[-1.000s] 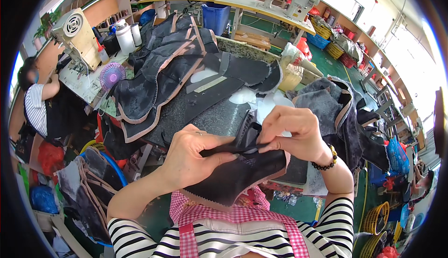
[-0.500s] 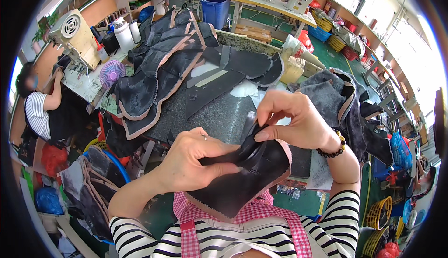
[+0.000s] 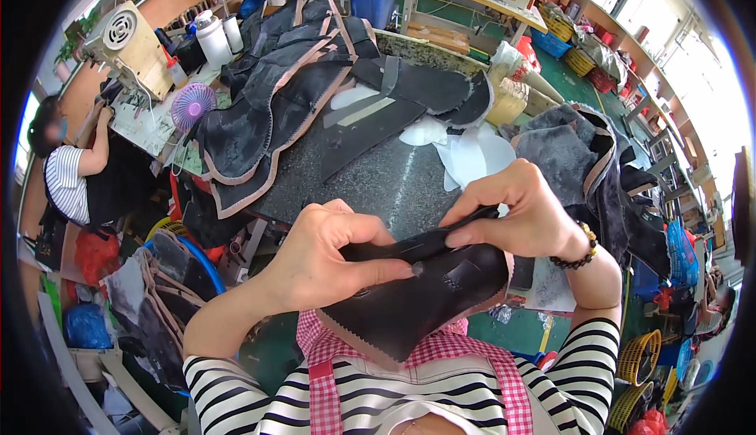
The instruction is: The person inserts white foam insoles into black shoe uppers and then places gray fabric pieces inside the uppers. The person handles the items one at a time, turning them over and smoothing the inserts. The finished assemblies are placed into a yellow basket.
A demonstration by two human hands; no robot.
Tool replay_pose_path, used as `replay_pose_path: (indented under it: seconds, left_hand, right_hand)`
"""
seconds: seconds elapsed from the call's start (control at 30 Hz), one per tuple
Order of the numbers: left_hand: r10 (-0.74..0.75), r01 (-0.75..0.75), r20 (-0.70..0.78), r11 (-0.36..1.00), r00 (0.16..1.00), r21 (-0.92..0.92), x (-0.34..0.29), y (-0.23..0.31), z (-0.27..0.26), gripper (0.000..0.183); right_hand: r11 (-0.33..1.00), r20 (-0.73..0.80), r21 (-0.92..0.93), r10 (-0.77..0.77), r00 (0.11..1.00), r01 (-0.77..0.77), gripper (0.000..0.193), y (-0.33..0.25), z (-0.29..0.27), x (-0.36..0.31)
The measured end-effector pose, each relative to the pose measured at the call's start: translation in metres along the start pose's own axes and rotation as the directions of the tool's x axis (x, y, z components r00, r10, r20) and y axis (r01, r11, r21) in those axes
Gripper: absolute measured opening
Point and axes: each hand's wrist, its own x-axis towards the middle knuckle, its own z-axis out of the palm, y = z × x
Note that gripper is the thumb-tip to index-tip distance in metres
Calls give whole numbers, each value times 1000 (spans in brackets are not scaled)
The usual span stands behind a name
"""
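Observation:
A black leather piece [image 3: 409, 317] with a light-brown zigzag-cut border hangs between my hands, folded along its upper edge. My left hand [image 3: 323, 258] pinches that fold between thumb and fingers at its left part. Farther right, my right hand [image 3: 524, 214], beaded bracelet at the wrist, pinches the same fold. The lower part of the leather droops in front of my checked apron [image 3: 323, 388]. Just beyond my hands lie thin white sheet pieces [image 3: 476, 155] on the dark speckled tabletop [image 3: 370, 175].
Black leather pieces [image 3: 276, 120] with light borders pile up at the far left, flat black panels [image 3: 366, 132] beside them. Grey fleecy pieces [image 3: 555, 151] lie at the right. A purple fan [image 3: 193, 107] and sewing machine [image 3: 130, 45] stand left, where a co-worker [image 3: 75, 163] sits.
My hands have moved apart, the right one rightward and slightly down. The leather fold between them is stretched straighter. More of the white sheets shows beyond my right hand.

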Motion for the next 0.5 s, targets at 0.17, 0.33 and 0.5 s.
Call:
replay_pose_path:
  seconds: [0.17, 0.33, 0.5]
  left_hand:
    - [192, -192, 19, 959, 981, 211, 15, 5, 4, 17]
    - [170, -191, 122, 964, 978, 185, 31, 1, -12, 16]
    - [337, -320, -18, 908, 941, 271, 62, -2, -36, 17]
  right_hand:
    - [978, 184, -138, -127, 975, 154, 10, -6, -9, 10]
    - [984, 308, -176, 24, 951, 32, 13, 0, -16, 9]
    - [999, -55, -8, -50, 997, 49, 72, 14, -46, -3]
